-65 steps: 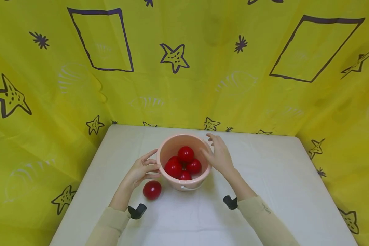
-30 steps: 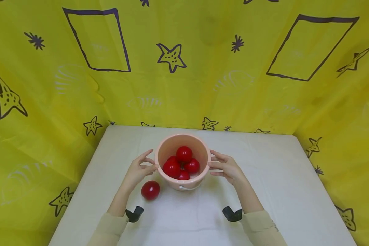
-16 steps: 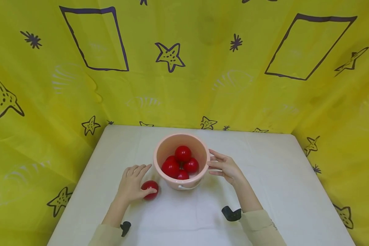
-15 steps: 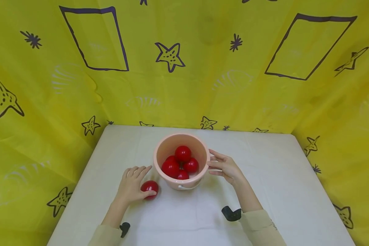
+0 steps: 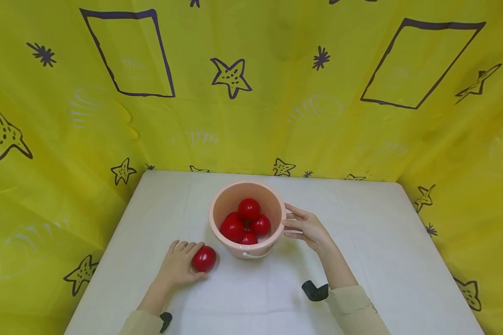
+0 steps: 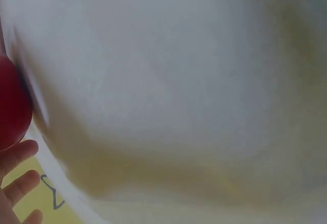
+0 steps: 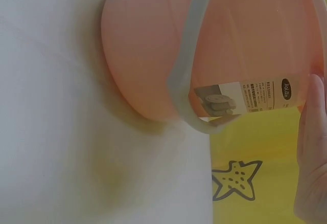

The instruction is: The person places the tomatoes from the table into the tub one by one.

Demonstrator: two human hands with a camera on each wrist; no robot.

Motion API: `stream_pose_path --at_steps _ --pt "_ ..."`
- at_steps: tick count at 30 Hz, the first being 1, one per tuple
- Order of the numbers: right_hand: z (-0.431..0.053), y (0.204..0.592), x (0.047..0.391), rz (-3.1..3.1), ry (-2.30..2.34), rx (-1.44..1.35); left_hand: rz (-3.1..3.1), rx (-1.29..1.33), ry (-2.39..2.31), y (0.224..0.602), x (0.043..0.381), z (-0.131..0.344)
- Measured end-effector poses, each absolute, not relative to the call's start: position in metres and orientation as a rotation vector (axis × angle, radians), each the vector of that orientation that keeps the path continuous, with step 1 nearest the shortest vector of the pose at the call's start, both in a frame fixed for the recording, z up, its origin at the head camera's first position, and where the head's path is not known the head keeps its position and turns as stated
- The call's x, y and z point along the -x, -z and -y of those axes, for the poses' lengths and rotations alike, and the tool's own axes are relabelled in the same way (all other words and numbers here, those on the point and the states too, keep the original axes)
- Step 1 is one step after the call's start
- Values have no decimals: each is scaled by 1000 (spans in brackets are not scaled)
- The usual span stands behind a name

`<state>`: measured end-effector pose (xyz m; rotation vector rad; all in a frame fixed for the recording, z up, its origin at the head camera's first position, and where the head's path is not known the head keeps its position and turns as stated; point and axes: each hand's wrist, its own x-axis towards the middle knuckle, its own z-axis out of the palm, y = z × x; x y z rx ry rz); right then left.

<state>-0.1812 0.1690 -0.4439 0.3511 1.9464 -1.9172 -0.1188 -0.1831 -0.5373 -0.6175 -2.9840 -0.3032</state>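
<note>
In the head view, a pink bucket (image 5: 218,232) stands upright with several shiny red balls (image 5: 249,209) inside it. Another red ball (image 5: 203,258) lies on the table just left of the bucket. My left hand (image 5: 178,265) is beside this ball, spread fingers on its far side and thumb on its near side. The left wrist view shows a fingertip at the edge of the ball (image 6: 13,104), the other fingers apart from it. My right hand (image 5: 312,230) rests its fairly straight fingers against the bucket's right side near the rim; the right wrist view shows part of this hand (image 7: 312,152).
The table (image 5: 360,242) has a white cover. Yellow curtains (image 5: 276,121) with star drawings surround its back and sides. A pale handle (image 7: 181,75) hangs down the bucket's side, beside a printed label (image 7: 255,96). Dark wrist mounts (image 5: 315,291) sit at both sleeves.
My left hand has left the bucket's left side and come down to the loose ball, its thumb shifting from over the ball to its near side. My right hand has come to the bucket's outer side.
</note>
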Motion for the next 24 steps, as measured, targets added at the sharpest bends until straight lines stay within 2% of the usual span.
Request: stream_pose_path --at_steps 14,24 --pt "-168 447 181 -1933 1919 -337 2907 523 336 540 120 181" --pt "-169 445 180 -1937 1926 -336 2595 567 405 480 148 187"
